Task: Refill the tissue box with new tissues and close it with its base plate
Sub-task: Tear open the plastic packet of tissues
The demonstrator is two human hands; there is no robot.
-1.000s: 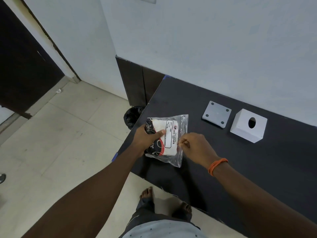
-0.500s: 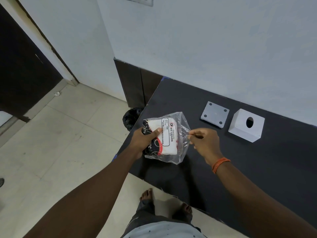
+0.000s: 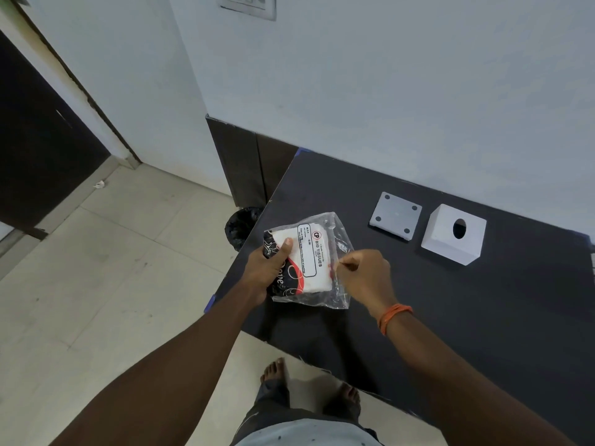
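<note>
A pale grey-white wall (image 3: 402,91) is running behind a dark matte surface (image 3: 467,317), with a switch plate (image 3: 249,6) showing at its top. Cream floor tiles (image 3: 96,284) are spreading out beyond the surface's left edge. A dark wooden panel (image 3: 244,169) is standing by the far left corner, and a black bin (image 3: 243,226) is sitting beside it. A dark door (image 3: 38,149) is filling the left side.

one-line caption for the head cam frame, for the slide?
Both hands, left hand gripping and right hand pinching, work open a tissue pack over the dark table, beside base plate and white tissue box.
</note>
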